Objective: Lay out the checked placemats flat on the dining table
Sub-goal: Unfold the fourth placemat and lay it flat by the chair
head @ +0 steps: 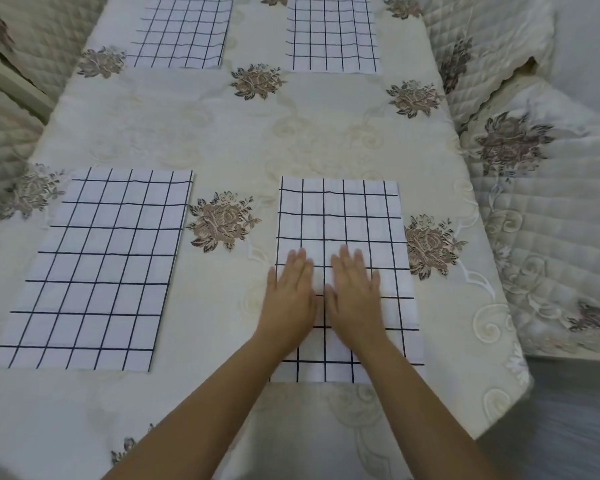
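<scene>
Cloth-covered tabletop (222, 133), cream with embroidered flowers (222, 220), seen from the head view. Near-right checked placemat (343, 216) lying close to the near edge, under left hand (290, 296) and right hand (355, 296): each grip flat, fingers straight, palms down side by side on its lower half, pinching nothing. Judged step: smoothing. Sweep outward from the centre line toward both side edges with even pressure; avoid dragging the mat askew or rucking the cloth beneath. Elsewhere: near-left placemat (97, 268), far-left placemat (184, 32) and far-right placemat (331, 32), already flat, well apart. Quilted chair covers (534, 202) beside the tabletop at right. Raised flowers at the mat's side edges: possible snag.
</scene>
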A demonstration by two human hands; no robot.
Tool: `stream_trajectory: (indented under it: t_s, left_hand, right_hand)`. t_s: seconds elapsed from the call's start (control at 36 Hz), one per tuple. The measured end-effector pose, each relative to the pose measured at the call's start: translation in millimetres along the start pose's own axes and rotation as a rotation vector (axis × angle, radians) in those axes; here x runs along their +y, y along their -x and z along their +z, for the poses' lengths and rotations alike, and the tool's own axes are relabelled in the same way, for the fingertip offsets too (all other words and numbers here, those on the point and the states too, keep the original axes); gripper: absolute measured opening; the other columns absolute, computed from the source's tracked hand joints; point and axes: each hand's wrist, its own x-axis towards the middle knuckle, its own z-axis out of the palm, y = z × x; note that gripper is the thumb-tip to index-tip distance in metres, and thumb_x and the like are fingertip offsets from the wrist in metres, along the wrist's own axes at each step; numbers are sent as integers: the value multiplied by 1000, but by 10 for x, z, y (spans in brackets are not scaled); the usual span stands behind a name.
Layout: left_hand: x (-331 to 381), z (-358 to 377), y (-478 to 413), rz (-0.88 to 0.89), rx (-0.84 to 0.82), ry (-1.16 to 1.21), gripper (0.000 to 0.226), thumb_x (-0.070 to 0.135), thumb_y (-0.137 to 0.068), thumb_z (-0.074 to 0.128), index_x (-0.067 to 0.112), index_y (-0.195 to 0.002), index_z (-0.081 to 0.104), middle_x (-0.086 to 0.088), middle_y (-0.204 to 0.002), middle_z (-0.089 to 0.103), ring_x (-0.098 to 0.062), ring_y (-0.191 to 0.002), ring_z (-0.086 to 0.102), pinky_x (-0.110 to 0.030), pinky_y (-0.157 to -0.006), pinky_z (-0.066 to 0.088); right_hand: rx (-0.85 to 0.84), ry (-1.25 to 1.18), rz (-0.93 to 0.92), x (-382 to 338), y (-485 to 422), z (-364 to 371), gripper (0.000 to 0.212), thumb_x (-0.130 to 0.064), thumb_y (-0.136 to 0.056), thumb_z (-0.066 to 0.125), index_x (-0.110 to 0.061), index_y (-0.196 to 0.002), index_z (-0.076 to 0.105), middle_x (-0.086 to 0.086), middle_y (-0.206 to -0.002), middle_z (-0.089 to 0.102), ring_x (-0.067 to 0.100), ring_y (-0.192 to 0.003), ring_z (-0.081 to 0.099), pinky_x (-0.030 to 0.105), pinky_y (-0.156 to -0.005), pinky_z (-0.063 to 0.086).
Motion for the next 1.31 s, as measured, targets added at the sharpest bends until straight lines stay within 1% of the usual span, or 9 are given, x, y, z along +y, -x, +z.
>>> stream_trajectory:
  t_s: [0.08, 0.19, 0.33, 0.53, 0.67, 0.83, 0.97, 1.22, 1.31]
  left_hand:
    - [55, 89, -169, -1, -84, -4, 55, 24, -90, 31, 2, -140, 37, -14, -148, 35, -29, -137, 33, -54, -105, 35]
    - [-90, 107, -201, -70, -73, 6, 59, 35, -90, 20, 13, -143, 34, -2, -152, 27, -21, -141, 23, -52, -109, 23]
    - [-419, 25, -320, -238, -81, -22, 73, 44, -80, -7, 21, -149, 0, 12, -150, -16, -14, -145, -7, -46, -115, 0]
    - [-592, -80, -447, -212, -63, -5, 75, 42, -81, -1, 14, -149, 13, -1, -158, 5, -19, -146, 0, -52, -114, 3]
    - [-462, -138, -650, -152, 21, 15, 57, 23, -86, 25, -4, -133, 44, -23, -145, 36, -40, -136, 30, -61, -105, 25]
    - [-283, -98, -995, -35, -125, -25, 54, 24, -100, 26, 10, -149, 8, -5, -158, -3, -20, -145, -7, -49, -116, -2]
    - [-428, -53, -1139, -97, -83, -57, 64, 44, -91, 6, 18, -150, 6, 4, -158, -4, -13, -145, -6, -48, -115, -2]
    - [-650, -162, -1283, -186, -101, -51, 56, 36, -99, 21, 23, -149, -1, 9, -157, -11, -9, -144, -11, -45, -115, -5]
    - [-726, -182, -1245, -200, -75, -26, 54, 35, -99, 15, 24, -149, -1, 10, -157, -10, -7, -144, -10, -42, -116, -5]
  right_hand:
    - [-19, 52, -23, -30, -126, 102, 51, -24, -90, 30, -8, -137, 44, 9, -146, 40, 29, -136, 35, 57, -102, 33]
    - [-13, 116, -47, 149, -188, 77, 52, -32, -93, 28, -15, -141, 39, 2, -150, 35, 27, -138, 32, 55, -105, 28]
    - [-2, 150, 115, 539, -279, -87, 59, -39, -92, 18, -17, -146, 29, 0, -154, 23, 27, -143, 18, 57, -110, 17]
    - [107, 147, 220, 814, -418, -243, 59, -35, -90, 22, -6, -135, 46, 11, -146, 41, 34, -135, 36, 59, -105, 26]
    - [231, 103, 164, 554, -688, -216, 46, -24, -87, 33, 2, -115, 59, 22, -126, 57, 40, -119, 52, 58, -97, 40]
    - [56, 104, -35, 125, -1081, -46, 54, -29, -87, 29, -3, -128, 53, 17, -139, 48, 38, -128, 45, 60, -96, 38]
    - [-39, 147, -53, 173, -1170, 16, 63, -42, -89, 15, -17, -145, 31, 0, -155, 22, 25, -144, 18, 56, -110, 19]
    - [-3, 173, 89, 606, -1295, -165, 63, -46, -91, 10, -22, -149, 17, -4, -157, 10, 23, -146, 7, 56, -112, 11]
    - [22, 128, 194, 795, -1292, -253, 54, -38, -98, 22, -23, -150, 12, -6, -158, 3, 17, -146, -1, 52, -114, 3]
